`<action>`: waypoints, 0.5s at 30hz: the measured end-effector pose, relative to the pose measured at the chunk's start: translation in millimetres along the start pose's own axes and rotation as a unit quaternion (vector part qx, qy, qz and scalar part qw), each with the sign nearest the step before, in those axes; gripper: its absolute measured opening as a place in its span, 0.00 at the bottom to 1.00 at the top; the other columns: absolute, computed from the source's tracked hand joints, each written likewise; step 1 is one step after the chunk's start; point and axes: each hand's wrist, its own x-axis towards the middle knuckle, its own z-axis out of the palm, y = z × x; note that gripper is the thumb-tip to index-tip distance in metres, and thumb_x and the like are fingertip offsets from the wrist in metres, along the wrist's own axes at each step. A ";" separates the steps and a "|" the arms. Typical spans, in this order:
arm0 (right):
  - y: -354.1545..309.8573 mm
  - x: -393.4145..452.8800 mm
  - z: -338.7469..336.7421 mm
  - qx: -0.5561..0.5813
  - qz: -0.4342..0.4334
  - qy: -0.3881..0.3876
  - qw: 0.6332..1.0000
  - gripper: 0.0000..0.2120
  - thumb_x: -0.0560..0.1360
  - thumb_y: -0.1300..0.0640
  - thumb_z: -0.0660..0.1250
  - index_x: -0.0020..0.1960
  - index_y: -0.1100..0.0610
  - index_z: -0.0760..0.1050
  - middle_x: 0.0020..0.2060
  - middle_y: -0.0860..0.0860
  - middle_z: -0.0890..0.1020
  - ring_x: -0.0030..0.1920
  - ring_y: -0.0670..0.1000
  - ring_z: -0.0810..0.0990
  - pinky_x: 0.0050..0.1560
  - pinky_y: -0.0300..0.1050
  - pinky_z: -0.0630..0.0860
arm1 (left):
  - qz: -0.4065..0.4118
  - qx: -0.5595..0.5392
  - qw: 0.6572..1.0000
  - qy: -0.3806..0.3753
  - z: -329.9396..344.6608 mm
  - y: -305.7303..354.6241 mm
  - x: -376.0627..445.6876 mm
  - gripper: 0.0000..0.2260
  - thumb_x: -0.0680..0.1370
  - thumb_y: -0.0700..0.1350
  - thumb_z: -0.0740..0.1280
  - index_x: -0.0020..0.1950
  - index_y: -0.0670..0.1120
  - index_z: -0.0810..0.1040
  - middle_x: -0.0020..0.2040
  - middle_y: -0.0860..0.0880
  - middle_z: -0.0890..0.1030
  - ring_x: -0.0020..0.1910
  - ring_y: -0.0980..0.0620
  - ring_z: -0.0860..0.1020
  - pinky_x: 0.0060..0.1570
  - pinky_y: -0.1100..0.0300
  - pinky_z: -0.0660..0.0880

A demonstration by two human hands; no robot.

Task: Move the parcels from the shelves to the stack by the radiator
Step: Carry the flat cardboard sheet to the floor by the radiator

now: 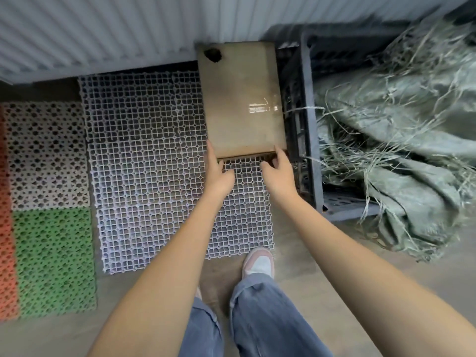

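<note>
1. Head view, looking straight down: a flat brown cardboard parcel [242,99] wrapped in glossy tape lies on the white plastic grid mat [144,161], its far end right up against the radiator [103,34].
2. Measured from the radiator, the parcel runs out towards the person, its right edge just beside a dark plastic crate [306,130]. A torn hole shows at the parcel's far left corner.
3. The left hand [219,171] is at the parcel's near left corner, fingers fairly straight against the edge; it seems to touch, not grip.
4. The right hand [277,171] is at the near right corner, fingers curled at the lower edge. I cannot tell whether they clamp it or merely rest there.
5. Frayed woven sacks [399,130] spill from the crate, farther along the radiator to the right.
6. Risks, as I judge them: fingers could be pinched under the near edge if the parcel is being set down; the loose strands could snag a wrist; the slick tape could let parcels laid on top slide off.
</note>
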 end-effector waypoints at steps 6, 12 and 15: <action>-61.5 -80.8 -7.1 -0.071 -0.003 -0.040 0.997 0.23 0.79 0.62 0.57 0.73 0.57 0.62 0.70 0.54 0.69 0.42 0.44 0.74 0.34 0.31 0.69 | -0.010 0.123 0.991 -0.047 -41.7 37.6 -86.0 0.32 0.78 0.31 0.57 0.77 0.53 0.52 0.77 0.48 0.56 0.43 0.55 0.77 0.29 0.71 0.72; -211.5 -191.6 -38.4 -0.152 -0.117 -0.071 0.979 0.19 0.79 0.62 0.57 0.70 0.55 0.68 0.67 0.52 0.73 0.55 0.53 0.77 0.53 0.42 0.72 | 0.027 0.133 0.991 -0.007 -134.9 156.3 -199.2 0.22 0.80 0.38 0.57 0.74 0.49 0.62 0.70 0.45 0.69 0.30 0.60 0.67 0.29 0.69 0.69; -279.5 -250.7 -56.8 -0.213 -0.187 -0.103 0.953 0.17 0.78 0.62 0.57 0.67 0.57 0.71 0.64 0.53 0.76 0.63 0.53 0.74 0.65 0.46 0.70 | 0.045 0.124 0.990 0.040 -183.8 207.0 -266.8 0.19 0.81 0.39 0.56 0.71 0.48 0.67 0.65 0.46 0.74 0.31 0.58 0.68 0.31 0.65 0.67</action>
